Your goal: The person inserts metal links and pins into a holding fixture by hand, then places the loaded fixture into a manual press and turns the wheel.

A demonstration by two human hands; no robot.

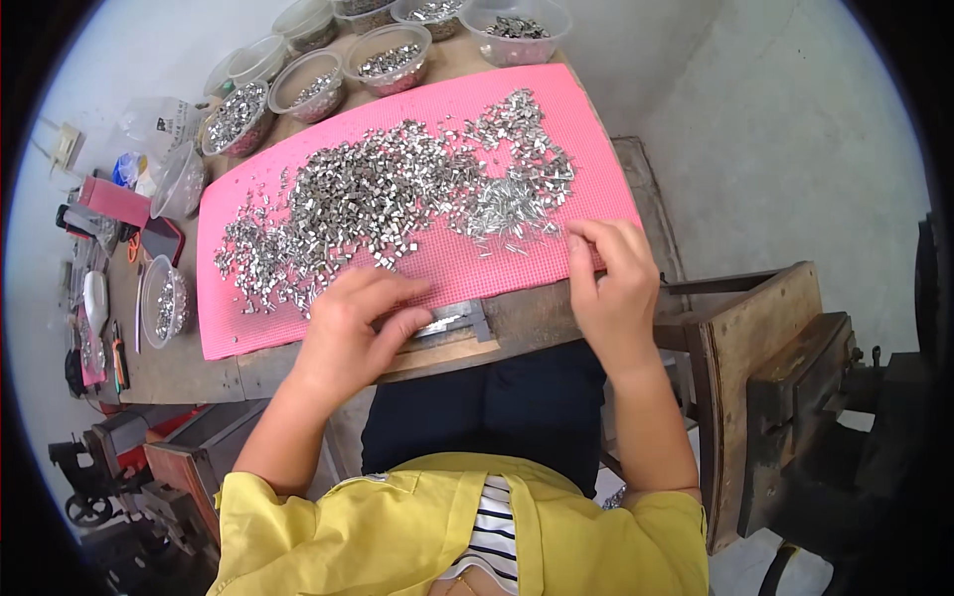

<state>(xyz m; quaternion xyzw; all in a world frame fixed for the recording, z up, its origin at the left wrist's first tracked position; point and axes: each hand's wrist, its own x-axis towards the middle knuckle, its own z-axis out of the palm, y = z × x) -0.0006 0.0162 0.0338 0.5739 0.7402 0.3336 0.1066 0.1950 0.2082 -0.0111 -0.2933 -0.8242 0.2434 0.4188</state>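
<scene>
A pink textured mat covers much of the wooden table. On it lies a wide heap of small silver metal pieces, with a pile of thin metal pins at its right. My left hand rests at the mat's front edge, thumb and forefinger apart. Its thumb touches or hovers just over a flat metal strip fixture at the table's front edge; I cannot tell which. Over the mat's front right corner, my right hand has thumb and forefinger tips together. Anything between them is too small to make out.
Clear plastic bowls of metal pieces line the table's back and left side. A small bowl stands left of the mat, near pliers. A wooden stand with a dark vise-like machine is at the right.
</scene>
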